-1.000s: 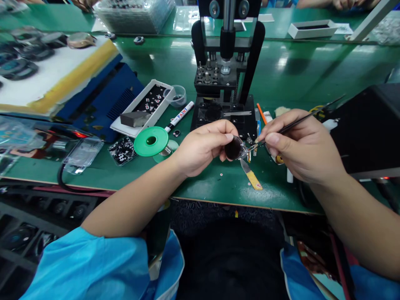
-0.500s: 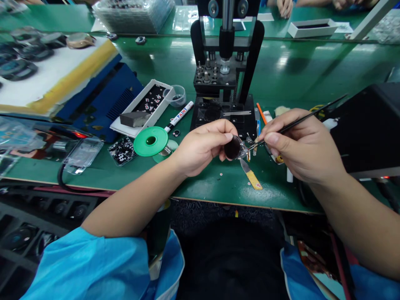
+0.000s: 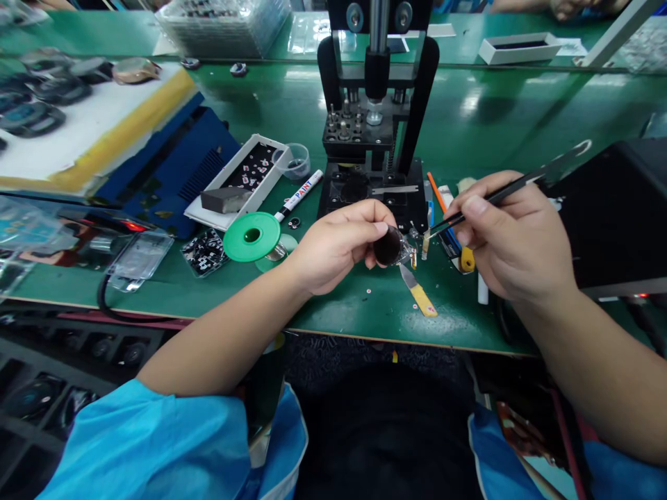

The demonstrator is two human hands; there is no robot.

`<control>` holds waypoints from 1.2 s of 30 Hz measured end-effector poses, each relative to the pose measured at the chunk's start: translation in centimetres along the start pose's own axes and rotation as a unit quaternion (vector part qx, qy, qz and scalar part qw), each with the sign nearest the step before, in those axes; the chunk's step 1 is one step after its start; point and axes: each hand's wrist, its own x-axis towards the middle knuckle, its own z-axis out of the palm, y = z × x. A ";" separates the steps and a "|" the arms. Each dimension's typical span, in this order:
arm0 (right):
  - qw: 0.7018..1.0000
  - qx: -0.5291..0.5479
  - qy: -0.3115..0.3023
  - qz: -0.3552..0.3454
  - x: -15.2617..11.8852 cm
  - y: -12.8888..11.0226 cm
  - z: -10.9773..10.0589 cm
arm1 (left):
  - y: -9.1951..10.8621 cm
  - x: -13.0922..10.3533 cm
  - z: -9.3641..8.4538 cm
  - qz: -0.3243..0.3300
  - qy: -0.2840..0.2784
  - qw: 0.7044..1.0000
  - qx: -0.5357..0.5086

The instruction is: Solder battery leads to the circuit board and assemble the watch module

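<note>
Between the thumb and fingers of my left hand (image 3: 344, 246) is a round dark disc-shaped part (image 3: 388, 246) with clear, shiny material along its right edge; its exact kind I cannot make out. My right hand (image 3: 515, 239) is closed on black tweezers (image 3: 500, 196), whose tips point left and stand a little apart from the dark part. Below the part, a small knife (image 3: 420, 292) with a yellow-wrapped handle lies on the green bench. Behind my hands stands a black press (image 3: 378, 139) with a metal shaft.
A green solder spool (image 3: 251, 236), a paint marker (image 3: 299, 194) and a white tray (image 3: 244, 177) of tiny parts lie left. At far left is a blue machine (image 3: 171, 167). A black box (image 3: 615, 208) stands right. Another person's hand (image 3: 567, 8) shows across the bench.
My right hand has drawn the tweezers back to the right, away from the dark part, and turned them. My left hand holds the part in the same place.
</note>
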 end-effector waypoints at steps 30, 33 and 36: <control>0.966 -0.177 -0.157 0.102 0.6 0.4 -0.3 | -1.3 1.0 -0.7 0.080 0.012 0.992 0.101; 0.968 -0.124 -0.155 0.152 0.5 0.8 0.0 | -1.6 1.0 -0.8 0.095 0.012 0.988 0.118; 0.970 -0.087 -0.143 0.178 0.4 1.3 0.4 | -1.8 1.1 -0.9 0.110 0.004 0.984 0.137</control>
